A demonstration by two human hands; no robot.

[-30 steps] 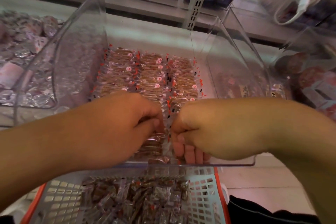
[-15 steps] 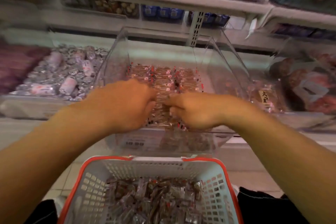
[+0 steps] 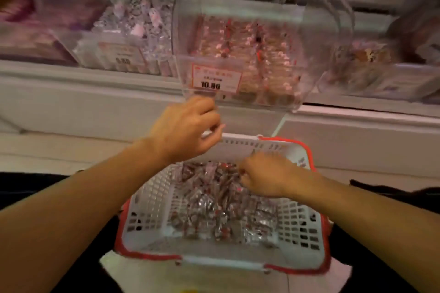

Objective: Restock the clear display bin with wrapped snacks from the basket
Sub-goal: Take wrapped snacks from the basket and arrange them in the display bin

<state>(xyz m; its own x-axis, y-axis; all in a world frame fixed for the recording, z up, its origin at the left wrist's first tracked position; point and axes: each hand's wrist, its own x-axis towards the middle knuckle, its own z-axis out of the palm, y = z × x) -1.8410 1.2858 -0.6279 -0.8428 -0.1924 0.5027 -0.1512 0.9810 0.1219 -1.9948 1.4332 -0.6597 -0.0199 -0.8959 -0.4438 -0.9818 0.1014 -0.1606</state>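
Note:
The clear display bin (image 3: 319, 38) sits on the shelf ahead, with rows of wrapped snacks (image 3: 247, 50) in it and a price label (image 3: 215, 78) on its front. Below it is a white basket with a red rim (image 3: 297, 233), holding a loose pile of wrapped snacks (image 3: 209, 202). My left hand (image 3: 185, 131) hovers above the basket's far rim, just under the bin's front, fingers loosely curled and holding nothing. My right hand (image 3: 266, 176) is down inside the basket with its fingers curled into the pile. Blur hides whether it holds any snacks.
Neighbouring clear bins hold other sweets: silvery wrapped ones (image 3: 133, 28) to the left, brownish ones (image 3: 364, 59) to the right. A white shelf front (image 3: 95, 102) runs below the bins. Dark clothing (image 3: 35, 185) flanks the basket.
Both hands have come out of the bin and dropped toward the basket, the right one into the snack pile. The view has tilted down, so the basket now fills the lower frame.

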